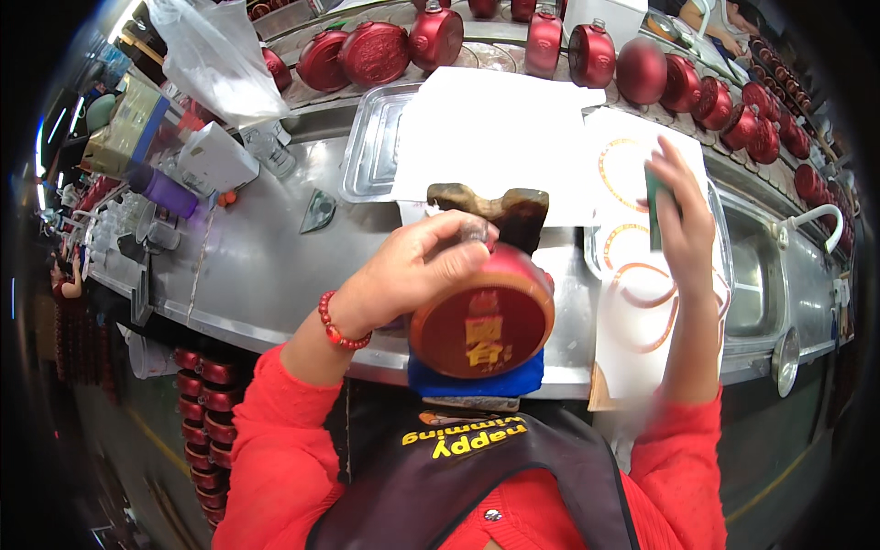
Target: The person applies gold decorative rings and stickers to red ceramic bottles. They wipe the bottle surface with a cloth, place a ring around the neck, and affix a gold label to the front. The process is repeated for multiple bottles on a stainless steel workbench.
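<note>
Near the tabletop's (275, 275) front edge, the left hand (412, 266) wraps its fingers over a round red glazed bottle (481, 316) propped on a blue cloth (477, 380); it looks heavy, slick and breakable, best held around the body. The right hand (683, 206) pinches a small green piece (653, 206) over white paper (632, 302). Open room lies left; red bottles (591, 55) crowd the far side

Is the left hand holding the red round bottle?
Yes, the left hand grips the top of the red bottle, while the right hand holds a green object apart from it.
</note>
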A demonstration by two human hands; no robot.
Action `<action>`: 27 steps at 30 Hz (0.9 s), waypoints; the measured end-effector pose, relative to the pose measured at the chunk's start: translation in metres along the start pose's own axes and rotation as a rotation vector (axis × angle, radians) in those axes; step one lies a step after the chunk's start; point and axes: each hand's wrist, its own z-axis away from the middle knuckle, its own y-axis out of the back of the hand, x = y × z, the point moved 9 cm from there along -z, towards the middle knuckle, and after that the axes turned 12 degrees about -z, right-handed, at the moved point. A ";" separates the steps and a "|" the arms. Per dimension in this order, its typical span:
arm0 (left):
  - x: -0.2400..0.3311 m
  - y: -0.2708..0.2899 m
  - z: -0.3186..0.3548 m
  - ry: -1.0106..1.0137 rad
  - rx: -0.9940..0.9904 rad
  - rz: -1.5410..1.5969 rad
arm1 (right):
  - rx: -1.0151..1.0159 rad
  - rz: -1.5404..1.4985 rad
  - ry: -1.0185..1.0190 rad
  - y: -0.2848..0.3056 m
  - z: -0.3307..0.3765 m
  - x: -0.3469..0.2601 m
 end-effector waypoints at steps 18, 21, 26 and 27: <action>0.000 0.041 0.283 0.145 1.215 -0.138 | -0.237 0.258 -0.247 -0.102 -0.238 0.350; -0.020 0.027 0.388 0.272 1.499 -0.199 | -0.317 0.254 -0.189 -0.129 -0.157 0.307; -0.081 -0.030 0.578 0.687 1.987 -0.350 | -0.462 0.195 -0.115 -0.192 -0.063 0.218; -0.097 -0.042 0.616 0.763 2.066 -0.365 | -0.485 0.191 -0.103 -0.206 -0.052 0.201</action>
